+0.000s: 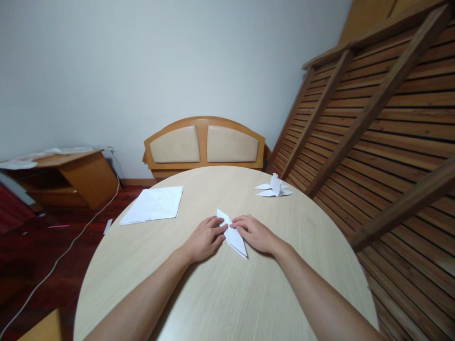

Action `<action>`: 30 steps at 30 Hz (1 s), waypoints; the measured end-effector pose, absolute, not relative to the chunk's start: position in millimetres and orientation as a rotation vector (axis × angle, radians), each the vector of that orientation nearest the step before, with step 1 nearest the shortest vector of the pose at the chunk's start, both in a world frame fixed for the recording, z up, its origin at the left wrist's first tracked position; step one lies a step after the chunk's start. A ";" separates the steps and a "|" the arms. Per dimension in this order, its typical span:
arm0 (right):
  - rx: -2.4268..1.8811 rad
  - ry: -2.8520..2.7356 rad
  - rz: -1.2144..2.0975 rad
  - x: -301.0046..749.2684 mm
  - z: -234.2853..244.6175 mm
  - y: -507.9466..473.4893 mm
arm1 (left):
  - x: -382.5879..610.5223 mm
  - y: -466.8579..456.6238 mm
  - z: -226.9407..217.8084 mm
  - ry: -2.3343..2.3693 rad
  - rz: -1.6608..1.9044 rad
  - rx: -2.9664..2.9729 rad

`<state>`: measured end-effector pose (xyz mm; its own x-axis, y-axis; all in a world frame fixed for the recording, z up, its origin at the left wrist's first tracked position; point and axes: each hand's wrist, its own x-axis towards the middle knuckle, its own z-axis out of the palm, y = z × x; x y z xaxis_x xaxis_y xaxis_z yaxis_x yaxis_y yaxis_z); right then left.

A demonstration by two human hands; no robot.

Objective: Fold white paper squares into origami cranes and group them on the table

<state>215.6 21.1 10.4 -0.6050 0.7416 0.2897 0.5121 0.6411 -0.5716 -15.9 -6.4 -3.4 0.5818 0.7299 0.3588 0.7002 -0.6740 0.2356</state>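
Observation:
A narrow folded piece of white paper (232,234) lies on the round pale wooden table (220,293), its point aimed away from me. My left hand (204,239) rests palm down at its left side, fingertips pressing on the paper's edge. My right hand (254,233) lies palm down on its right side, fingers stretched flat over the fold. The fingertips of both hands meet near the paper's upper half.
A stack of flat white sheets (154,204) lies at the table's far left. A finished folded paper figure (274,188) sits at the far right. Behind the table stand a wooden headboard (204,144), a slatted bed frame (384,142) leaning right, and a low cabinet (71,177).

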 end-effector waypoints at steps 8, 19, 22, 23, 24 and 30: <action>-1.052 -2.466 0.344 202.3 19.9 5.3 | -8.6 -6.5 10.1 1.354 0.645 2.720; -0.888 -2.536 0.444 209.7 20.7 10.9 | -9.1 -7.5 16.1 1.311 0.557 2.893; -0.861 -2.511 0.472 208.7 21.6 10.6 | -8.0 -6.6 15.5 1.282 0.596 2.895; -0.854 -2.499 0.479 208.2 21.7 10.4 | -8.0 -6.2 14.7 1.263 0.610 2.890; -0.848 -2.488 0.484 207.7 21.6 10.3 | -8.2 -5.8 13.6 1.239 0.617 2.887; -0.851 -2.421 0.504 205.3 18.5 11.7 | -9.6 -3.0 7.6 1.241 0.588 2.861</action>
